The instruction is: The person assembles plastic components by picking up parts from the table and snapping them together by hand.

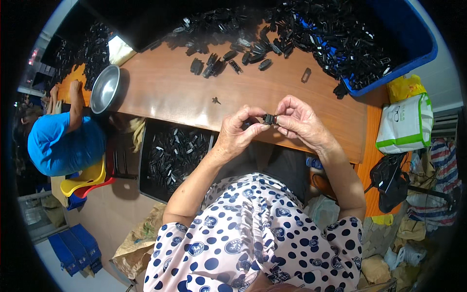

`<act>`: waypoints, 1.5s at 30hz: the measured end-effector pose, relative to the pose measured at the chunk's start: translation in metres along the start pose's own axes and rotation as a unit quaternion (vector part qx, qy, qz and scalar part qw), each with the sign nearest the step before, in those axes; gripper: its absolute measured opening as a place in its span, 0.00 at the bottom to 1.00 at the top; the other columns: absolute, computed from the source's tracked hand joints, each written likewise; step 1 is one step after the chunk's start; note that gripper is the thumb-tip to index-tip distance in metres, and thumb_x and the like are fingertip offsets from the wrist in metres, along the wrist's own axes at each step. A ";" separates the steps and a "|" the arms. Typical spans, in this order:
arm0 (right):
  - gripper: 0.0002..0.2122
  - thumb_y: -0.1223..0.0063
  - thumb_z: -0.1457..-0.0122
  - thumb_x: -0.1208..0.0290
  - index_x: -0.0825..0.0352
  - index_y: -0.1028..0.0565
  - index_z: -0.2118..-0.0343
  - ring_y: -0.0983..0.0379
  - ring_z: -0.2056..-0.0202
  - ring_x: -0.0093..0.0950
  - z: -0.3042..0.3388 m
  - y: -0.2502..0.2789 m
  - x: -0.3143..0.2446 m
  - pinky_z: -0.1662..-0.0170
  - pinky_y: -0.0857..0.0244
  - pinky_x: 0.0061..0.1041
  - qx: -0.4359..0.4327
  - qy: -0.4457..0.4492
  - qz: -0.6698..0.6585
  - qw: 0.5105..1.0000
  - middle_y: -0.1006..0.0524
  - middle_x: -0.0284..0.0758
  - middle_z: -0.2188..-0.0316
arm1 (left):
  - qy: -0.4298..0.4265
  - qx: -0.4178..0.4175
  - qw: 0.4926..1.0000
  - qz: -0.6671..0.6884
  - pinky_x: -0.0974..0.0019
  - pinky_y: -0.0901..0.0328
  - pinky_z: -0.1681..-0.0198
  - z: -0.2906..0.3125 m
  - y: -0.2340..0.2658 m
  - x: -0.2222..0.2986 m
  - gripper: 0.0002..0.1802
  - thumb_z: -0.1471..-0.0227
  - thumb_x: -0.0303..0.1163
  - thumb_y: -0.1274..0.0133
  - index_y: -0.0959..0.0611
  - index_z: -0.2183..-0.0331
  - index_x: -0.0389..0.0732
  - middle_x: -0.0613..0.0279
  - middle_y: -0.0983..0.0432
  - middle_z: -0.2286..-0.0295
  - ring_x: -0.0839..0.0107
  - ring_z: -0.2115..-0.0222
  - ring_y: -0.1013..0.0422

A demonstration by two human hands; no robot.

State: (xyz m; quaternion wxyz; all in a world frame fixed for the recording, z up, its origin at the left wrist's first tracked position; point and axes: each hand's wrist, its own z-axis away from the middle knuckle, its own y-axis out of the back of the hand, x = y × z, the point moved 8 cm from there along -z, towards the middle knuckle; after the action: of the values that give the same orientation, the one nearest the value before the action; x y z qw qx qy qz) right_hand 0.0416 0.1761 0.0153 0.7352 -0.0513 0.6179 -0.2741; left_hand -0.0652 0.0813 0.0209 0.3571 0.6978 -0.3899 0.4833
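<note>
Between my two hands, just over the table's near edge, is a small black plastic part (268,118). My left hand (241,127) pinches its left end between thumb and forefinger. Thumb and fingers of my right hand (302,122) close on its right end. Too little of the part shows to tell its exact kind. On the brown table (165,92) ahead lie several loose black parts (214,64) of similar size. A single flat one (306,75) lies apart to the right, and a tiny dark piece (216,100) rests nearer to me.
A blue bin (428,53) heaped with black parts stands far right. A metal bowl (105,89) sits at the left table edge. Below the edge is a black crate (177,151) of parts. A person in blue (63,141) works at left; a white-green bag (404,124) stands right.
</note>
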 end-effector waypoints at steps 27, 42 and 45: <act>0.23 0.56 0.38 0.50 0.66 0.34 0.51 0.31 0.65 0.19 0.000 -0.022 0.052 0.68 0.33 0.16 -0.128 -0.105 0.042 0.985 0.28 0.34 0.62 | 0.237 -0.048 0.926 0.289 0.75 0.31 0.68 0.027 -0.014 -0.031 0.12 0.53 0.22 0.42 0.19 0.62 0.37 0.58 0.31 0.52 0.76 0.69 0.28; 0.19 0.54 0.37 0.60 0.62 0.35 0.47 0.32 0.66 0.14 -0.013 0.000 0.064 0.68 0.37 0.12 -0.053 -0.074 0.093 0.991 0.27 0.28 0.59 | 0.271 -0.102 0.937 0.196 0.72 0.31 0.68 0.000 -0.009 -0.062 0.10 0.48 0.28 0.45 0.21 0.62 0.34 0.60 0.28 0.60 0.77 0.68 0.29; 0.18 0.47 0.41 0.61 0.68 0.33 0.54 0.31 0.71 0.19 -0.029 0.070 0.046 0.70 0.36 0.18 0.127 0.004 0.252 0.959 0.27 0.30 0.68 | 0.102 -0.057 0.948 -0.297 0.63 0.31 0.66 -0.035 0.048 -0.074 0.13 0.49 0.33 0.45 0.21 0.63 0.36 0.53 0.26 0.65 0.64 0.69 0.27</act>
State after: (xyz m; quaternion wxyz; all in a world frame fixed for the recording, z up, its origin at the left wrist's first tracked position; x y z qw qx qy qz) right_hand 0.0427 0.2217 -0.0605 0.7786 0.2007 0.5738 -0.1559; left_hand -0.1390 0.1057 -0.0343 0.5617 0.7073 -0.1531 0.4010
